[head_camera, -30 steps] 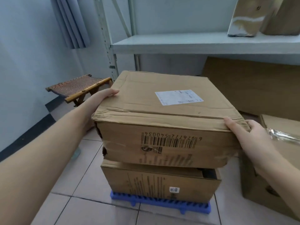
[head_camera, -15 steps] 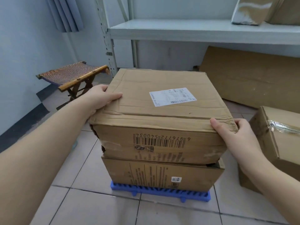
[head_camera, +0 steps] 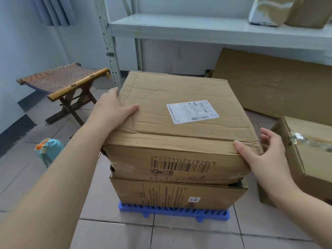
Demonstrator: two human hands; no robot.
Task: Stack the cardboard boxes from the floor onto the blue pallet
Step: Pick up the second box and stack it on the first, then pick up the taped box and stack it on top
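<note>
Honestly, the top box (head_camera: pixel 170 108) sits slightly askew on the lower box (head_camera: pixel 170 193) on the blue pallet (head_camera: pixel 161 211) — my left grip (head_camera: pixel 111 110) flat on its corner, right grip (head_camera: pixel 262 155) splayed loose — so I fear its crushed corner sags and it slides.

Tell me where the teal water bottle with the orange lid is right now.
In the head view, the teal water bottle sits on the tiled floor at the left, just nearer the camera than the folding wooden stool.

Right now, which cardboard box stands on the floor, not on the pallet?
The tape-sealed box at far right; the two stacked boxes rest on the blue pallet.
</note>
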